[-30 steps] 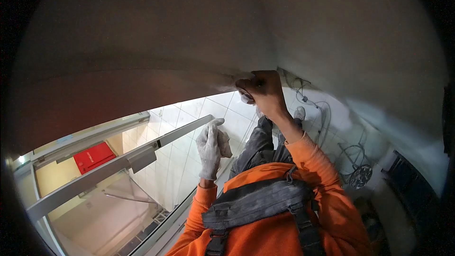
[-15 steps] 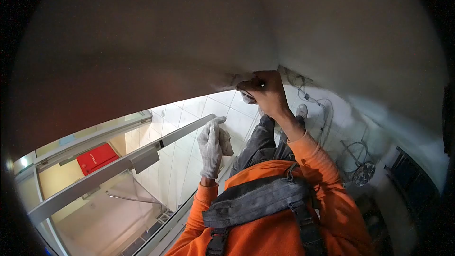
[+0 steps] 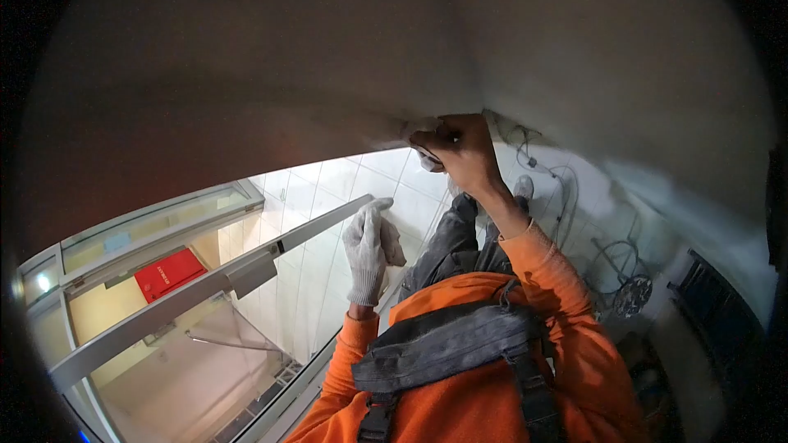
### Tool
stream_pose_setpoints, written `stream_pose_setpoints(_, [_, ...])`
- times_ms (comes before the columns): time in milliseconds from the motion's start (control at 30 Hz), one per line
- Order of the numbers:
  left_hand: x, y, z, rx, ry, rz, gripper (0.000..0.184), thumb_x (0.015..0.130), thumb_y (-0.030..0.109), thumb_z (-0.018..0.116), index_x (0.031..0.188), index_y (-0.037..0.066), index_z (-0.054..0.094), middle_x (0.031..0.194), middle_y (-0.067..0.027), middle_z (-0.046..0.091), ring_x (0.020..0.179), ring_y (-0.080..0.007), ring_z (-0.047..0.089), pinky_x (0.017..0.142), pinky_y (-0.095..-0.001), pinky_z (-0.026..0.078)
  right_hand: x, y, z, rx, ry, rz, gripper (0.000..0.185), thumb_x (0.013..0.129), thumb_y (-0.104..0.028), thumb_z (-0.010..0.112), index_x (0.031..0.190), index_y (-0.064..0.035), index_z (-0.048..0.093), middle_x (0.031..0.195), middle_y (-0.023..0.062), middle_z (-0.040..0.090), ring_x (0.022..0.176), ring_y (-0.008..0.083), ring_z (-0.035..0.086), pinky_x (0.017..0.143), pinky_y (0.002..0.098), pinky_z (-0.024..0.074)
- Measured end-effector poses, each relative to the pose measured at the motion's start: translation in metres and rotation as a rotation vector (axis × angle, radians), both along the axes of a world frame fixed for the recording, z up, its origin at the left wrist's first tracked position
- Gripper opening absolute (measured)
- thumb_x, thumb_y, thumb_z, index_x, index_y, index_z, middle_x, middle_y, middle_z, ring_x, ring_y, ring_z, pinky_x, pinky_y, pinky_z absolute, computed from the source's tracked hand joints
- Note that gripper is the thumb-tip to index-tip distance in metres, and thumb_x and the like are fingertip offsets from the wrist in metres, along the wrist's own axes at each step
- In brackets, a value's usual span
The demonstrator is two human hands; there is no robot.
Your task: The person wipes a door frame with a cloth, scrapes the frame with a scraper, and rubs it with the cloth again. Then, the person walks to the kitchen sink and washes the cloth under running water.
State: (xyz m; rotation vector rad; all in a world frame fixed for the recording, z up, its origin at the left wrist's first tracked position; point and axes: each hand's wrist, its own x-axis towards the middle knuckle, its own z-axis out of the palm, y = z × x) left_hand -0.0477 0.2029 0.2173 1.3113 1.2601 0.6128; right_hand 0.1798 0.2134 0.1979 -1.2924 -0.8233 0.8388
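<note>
We can't make out all of the pale piece (image 3: 429, 163): the bare right hand (image 3: 469, 156) covers most of it, so its full shape is hidden. The gloved left hand (image 3: 365, 250) hides part of a greyish lump (image 3: 392, 244), maybe cloth. The lower R corner is too dim to read, and the round view cuts off the wall (image 3: 246, 49) at its edges.

We count 2 hands, 1 glove on, 1 red box (image 3: 170, 273) w/ unreadable lettering, and 1 waist-type bag (image 3: 447, 349) across the orange top (image 3: 460, 406). One shoe (image 3: 524, 187) shows clearly, beyond the R hand's wrist.

The pale piece looks whitish and small — it sits under the R hand's fingertips, right by the wall's lower edge. Our R hand is nearly closed, fingers pinched on it. Our L hand is half curled, w/ the lump held against its inner side, near the end of the metal bar (image 3: 316, 228).

Loose cables (image 3: 566, 197) lie on the tiled floor (image 3: 328, 180), to the R of the R hand; a round, speckled item (image 3: 633, 295) is farther R.
</note>
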Motion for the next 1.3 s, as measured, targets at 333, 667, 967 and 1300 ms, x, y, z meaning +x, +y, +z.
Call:
stream_pose_setpoints(333, [0.005, -0.008, 0.011, -0.086, -0.040, 0.058, 0.036, 0.109, 0.027, 0.048, 0.117, -0.004, 0.064, 0.061, -0.0006, 0.050, 0.041, -0.0066, 0.045, 0.037, -0.0226, 0.037, -0.002, 0.002, 0.004, 0.018, 0.100, 0.030, 0.029, 0.088, -0.013, 0.079, 0.065, 0.0007, 0.066, 0.051, 0.0012, 0.054, 0.047, 0.0056, 0.049, 0.043, 0.0263, 0.0347])
stream_pose_setpoints(667, [-0.003, -0.014, 0.003, -0.063, -0.067, 0.058, 0.041, 0.109, 0.032, 0.048, 0.114, -0.003, 0.068, 0.059, 0.0038, 0.046, 0.052, -0.0059, 0.050, 0.053, -0.0245, 0.050, -0.001, 0.004, 0.018, 0.040, 0.118, 0.066, 0.036, 0.085, -0.017, 0.083, 0.061, 0.0005, 0.063, 0.050, 0.0019, 0.052, 0.046, 0.0059, 0.049, 0.040, 0.0278, 0.0329])
stream_pose_setpoints(967, [-0.004, -0.018, 0.007, -0.069, -0.028, 0.081, 0.041, 0.109, 0.033, 0.049, 0.118, -0.003, 0.065, 0.060, 0.0023, 0.047, 0.051, -0.0078, 0.052, 0.050, -0.0248, 0.050, 0.004, 0.012, 0.038, 0.013, -0.066, 0.153, 0.019, 0.089, -0.024, 0.078, 0.083, -0.0062, 0.078, 0.065, 0.0059, 0.070, 0.052, 0.0122, 0.063, 0.053, 0.0287, 0.0484])
stream_pose_setpoints(1300, [0.005, -0.019, 0.015, -0.101, -0.116, 0.066, 0.040, 0.110, 0.030, 0.045, 0.117, -0.006, 0.063, 0.058, 0.0010, 0.046, 0.045, -0.0081, 0.043, 0.044, -0.0258, 0.043, 0.006, 0.017, 0.095, 0.231, -0.251, 0.024, 0.035, 0.087, -0.023, 0.082, 0.064, -0.0001, 0.066, 0.051, 0.0018, 0.054, 0.048, 0.0066, 0.049, 0.046, 0.0283, 0.0370])
